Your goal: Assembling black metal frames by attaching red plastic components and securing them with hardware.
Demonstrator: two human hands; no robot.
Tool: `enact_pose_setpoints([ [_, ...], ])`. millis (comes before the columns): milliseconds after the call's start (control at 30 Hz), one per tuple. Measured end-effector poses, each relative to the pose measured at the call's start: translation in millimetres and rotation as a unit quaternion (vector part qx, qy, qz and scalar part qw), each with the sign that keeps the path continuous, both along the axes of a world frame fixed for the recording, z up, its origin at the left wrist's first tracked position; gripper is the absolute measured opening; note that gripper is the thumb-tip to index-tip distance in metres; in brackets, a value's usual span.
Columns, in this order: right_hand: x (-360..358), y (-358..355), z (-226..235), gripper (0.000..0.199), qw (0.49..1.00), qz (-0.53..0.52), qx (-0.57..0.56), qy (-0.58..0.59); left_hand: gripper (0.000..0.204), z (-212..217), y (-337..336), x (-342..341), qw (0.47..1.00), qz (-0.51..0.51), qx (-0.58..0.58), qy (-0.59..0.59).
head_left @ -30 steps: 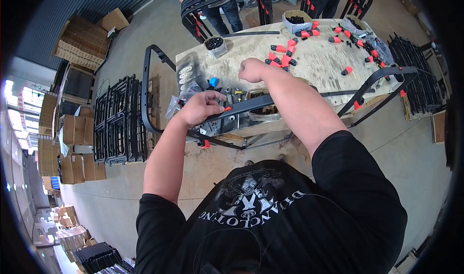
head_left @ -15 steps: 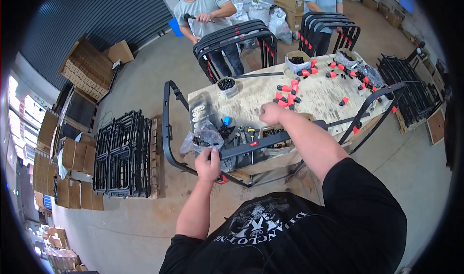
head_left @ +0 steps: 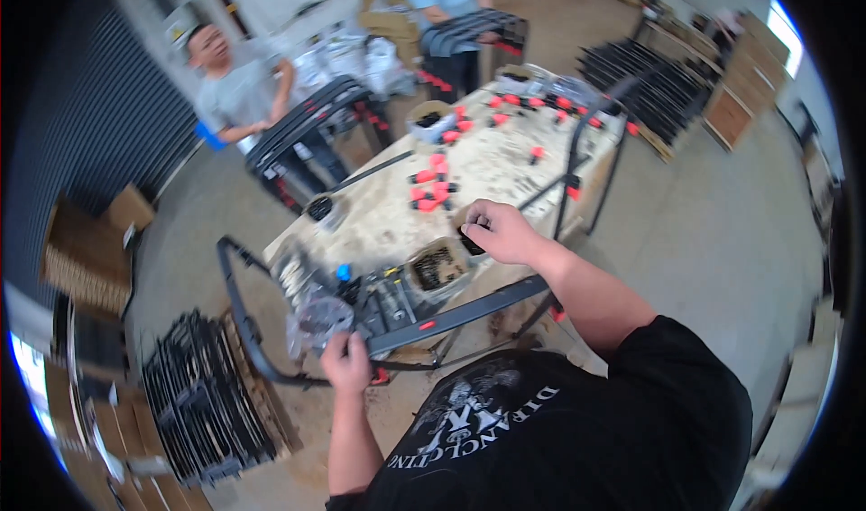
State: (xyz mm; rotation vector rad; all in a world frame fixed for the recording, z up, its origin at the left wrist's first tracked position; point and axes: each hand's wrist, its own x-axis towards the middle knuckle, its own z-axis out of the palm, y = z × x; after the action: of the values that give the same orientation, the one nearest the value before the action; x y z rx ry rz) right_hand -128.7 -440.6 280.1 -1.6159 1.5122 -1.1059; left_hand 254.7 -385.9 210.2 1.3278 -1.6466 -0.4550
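At the far left, one stack of black metal frames [head_left: 203, 403] lies on the floor, with cardboard boxes [head_left: 86, 254] beside it; blur keeps the frames from being counted. On the worktable [head_left: 505, 164] lies one long black curved bar [head_left: 397, 322]. Its long axis runs from lower left, where it bends into a loop hanging off the table's left end, up toward the right along the near edge. The left hand [head_left: 347, 362] is closed around this bar near its middle, fingers wrapped over it. Just above the hand sits a clear plastic bag [head_left: 316, 317] and a jumble of small dark parts whose kind is hard to make out. One small tub of dark fasteners [head_left: 437, 267] stands just right of that. The right hand [head_left: 501, 231] reaches over the table beside the tub, fingers pinched on a small dark piece [head_left: 469, 239] too blurred to identify. Red caps [head_left: 433, 186] are scattered across the tabletop, roughly twenty, not exactly countable. Two other people stand beyond the table, each holding a bundle of black frames [head_left: 307, 119]. More black frames [head_left: 649, 73] are stacked at the far right.
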Motion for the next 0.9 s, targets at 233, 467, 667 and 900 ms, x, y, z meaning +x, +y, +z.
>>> enact_pose_setpoints([
  [233, -122.7, 114.8, -39.2, 0.025, 0.999, -0.019, -0.018, -0.036, 0.021, -1.2, -0.2, -30.4, 1.0, 0.002, -0.002, -0.021],
  [467, -239.0, 84.2, -93.3, 0.036, 0.974, -0.181, -0.01, -0.135, 0.026, 43.8, -5.8, -172.2, 0.998, 0.047, 0.043, -0.022],
  [667, -420.7, 38.8, -122.3, 0.045, 0.933, -0.261, 0.002, -0.248, 0.025, 127.9, -7.1, -377.9, 0.981, -0.046, 0.126, -0.142],
  [900, -610.4, 45.7, -29.8, 0.047, 0.916, -0.353, -0.077, -0.177, 0.027, 182.4, -43.7, -545.2, 0.905, -0.254, 0.292, -0.175],
])
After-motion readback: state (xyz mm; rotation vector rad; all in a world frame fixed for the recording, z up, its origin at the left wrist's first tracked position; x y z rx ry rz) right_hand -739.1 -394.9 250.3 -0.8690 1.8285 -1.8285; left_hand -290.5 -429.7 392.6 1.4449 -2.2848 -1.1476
